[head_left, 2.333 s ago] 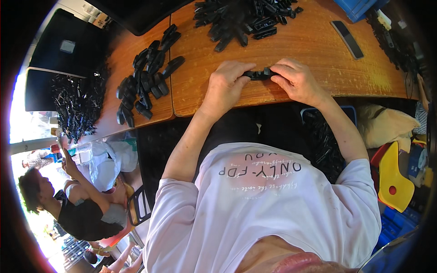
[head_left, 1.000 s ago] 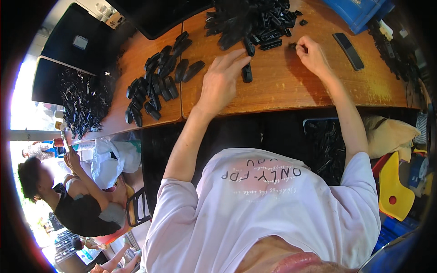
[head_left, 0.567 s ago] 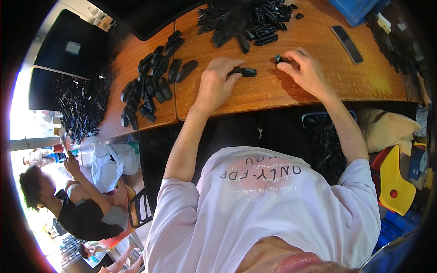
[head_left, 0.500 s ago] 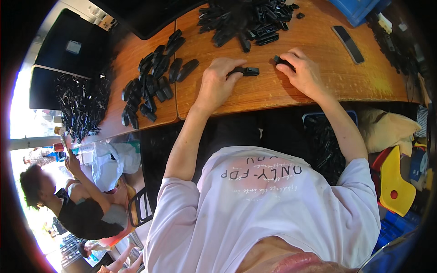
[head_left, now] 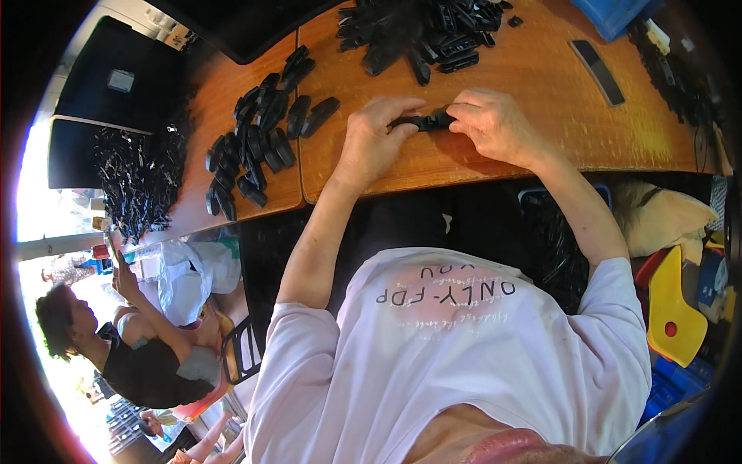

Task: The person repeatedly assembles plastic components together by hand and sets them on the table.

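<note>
Black plastic part (head_left: 430,122) sits between my two hands, just above or against the front stretch of the worktop (head_left: 533,93); I can't tell which. My left hand (head_left: 371,143) pinches one end between thumb and fingers, and my right hand (head_left: 495,127) pinches the other.

The worktop is orange-brown wood, scuffed pale toward its front edge, with a seam running across it left of my hands. Beyond my hands lies a big heap of black pieces (head_left: 421,39); left of them, a looser cluster of rounded black casings (head_left: 251,147) straddles the seam. A dark phone (head_left: 597,73) lies to the right, near a blue bin (head_left: 612,15). Off to the left a person in a black top (head_left: 147,363) sits by some pale plastic bags (head_left: 185,282). On my right are a cream sack (head_left: 665,220) and a yellow chair (head_left: 674,317).

My fingers cover both ends of the part, so whether it is one piece or two is unclear. The blue bin and a large dark panel (head_left: 239,23) are cut off above; a tub (head_left: 525,193) below the worktop is partly behind my right forearm.
</note>
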The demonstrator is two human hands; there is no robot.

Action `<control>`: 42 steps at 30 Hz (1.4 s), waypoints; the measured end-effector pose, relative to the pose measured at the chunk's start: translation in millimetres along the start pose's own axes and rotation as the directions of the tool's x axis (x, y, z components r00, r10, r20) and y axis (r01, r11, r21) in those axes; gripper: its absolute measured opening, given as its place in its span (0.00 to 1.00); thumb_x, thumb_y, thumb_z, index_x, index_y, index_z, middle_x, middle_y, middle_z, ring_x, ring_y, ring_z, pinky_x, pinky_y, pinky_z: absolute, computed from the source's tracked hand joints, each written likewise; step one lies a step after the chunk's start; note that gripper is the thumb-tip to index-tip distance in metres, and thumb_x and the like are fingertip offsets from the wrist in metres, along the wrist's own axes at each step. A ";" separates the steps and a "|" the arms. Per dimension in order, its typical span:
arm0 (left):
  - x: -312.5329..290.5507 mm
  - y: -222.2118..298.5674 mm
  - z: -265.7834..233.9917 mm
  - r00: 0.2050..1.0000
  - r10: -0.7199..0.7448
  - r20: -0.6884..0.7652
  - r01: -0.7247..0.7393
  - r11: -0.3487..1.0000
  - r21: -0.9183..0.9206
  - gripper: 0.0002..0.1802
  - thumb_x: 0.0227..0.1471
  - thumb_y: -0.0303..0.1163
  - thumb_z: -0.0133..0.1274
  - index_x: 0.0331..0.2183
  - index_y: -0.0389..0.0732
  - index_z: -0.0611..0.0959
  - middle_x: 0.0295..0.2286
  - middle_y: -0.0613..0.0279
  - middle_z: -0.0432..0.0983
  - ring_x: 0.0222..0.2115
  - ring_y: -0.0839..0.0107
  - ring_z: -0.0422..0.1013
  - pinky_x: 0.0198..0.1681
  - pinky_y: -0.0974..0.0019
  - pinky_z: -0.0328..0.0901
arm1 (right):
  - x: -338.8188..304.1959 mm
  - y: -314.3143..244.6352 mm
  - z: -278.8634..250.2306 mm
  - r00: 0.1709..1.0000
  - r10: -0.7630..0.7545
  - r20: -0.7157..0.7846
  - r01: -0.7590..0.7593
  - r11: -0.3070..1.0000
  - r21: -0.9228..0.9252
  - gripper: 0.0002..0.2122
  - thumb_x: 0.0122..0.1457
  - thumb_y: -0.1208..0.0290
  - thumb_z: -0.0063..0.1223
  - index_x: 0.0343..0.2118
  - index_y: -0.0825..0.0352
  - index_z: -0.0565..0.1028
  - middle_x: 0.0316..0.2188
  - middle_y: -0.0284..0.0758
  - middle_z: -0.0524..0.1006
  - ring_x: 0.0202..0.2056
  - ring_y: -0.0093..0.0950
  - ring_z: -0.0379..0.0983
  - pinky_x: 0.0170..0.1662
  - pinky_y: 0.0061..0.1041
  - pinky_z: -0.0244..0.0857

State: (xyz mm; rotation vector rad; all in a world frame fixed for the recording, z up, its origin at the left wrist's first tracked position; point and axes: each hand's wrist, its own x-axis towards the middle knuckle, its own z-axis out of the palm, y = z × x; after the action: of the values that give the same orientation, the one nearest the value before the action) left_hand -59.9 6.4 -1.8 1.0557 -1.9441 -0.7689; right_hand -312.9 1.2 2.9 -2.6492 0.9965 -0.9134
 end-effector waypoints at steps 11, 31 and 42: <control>-22.5 -8.6 -19.5 0.976 0.174 -0.129 -0.106 0.903 0.416 0.21 0.49 0.17 0.59 0.47 0.36 0.86 0.43 0.51 0.82 0.45 0.52 0.78 0.50 0.54 0.71 | 13.0 36.6 7.0 1.000 -0.008 -0.012 0.009 0.997 0.079 0.08 0.60 0.69 0.66 0.39 0.67 0.83 0.38 0.35 0.81 0.41 0.38 0.79 0.42 0.34 0.74; 18.7 6.8 24.1 0.998 0.055 -0.040 -0.047 0.984 0.171 0.17 0.52 0.23 0.62 0.46 0.36 0.83 0.48 0.46 0.78 0.48 0.47 0.75 0.52 0.54 0.71 | 9.0 71.7 -30.6 0.790 0.612 -0.023 -0.566 0.744 0.355 0.09 0.68 0.69 0.58 0.40 0.72 0.80 0.23 0.34 0.77 0.23 0.27 0.78 0.28 0.30 0.69; 6.7 1.5 21.5 0.977 0.134 -0.163 -0.079 0.948 0.308 0.20 0.50 0.25 0.65 0.48 0.37 0.86 0.42 0.50 0.83 0.46 0.53 0.77 0.49 0.55 0.72 | -24.8 69.1 -22.1 0.781 0.590 -0.205 -0.566 0.807 0.168 0.08 0.67 0.70 0.58 0.43 0.67 0.83 0.30 0.36 0.82 0.26 0.31 0.78 0.30 0.29 0.69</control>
State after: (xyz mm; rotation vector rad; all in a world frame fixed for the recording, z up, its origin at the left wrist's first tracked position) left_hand -81.1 4.3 -9.3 1.1437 -1.9786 -0.3087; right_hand -378.2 -34.3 -15.9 -1.9616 1.6512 -1.1035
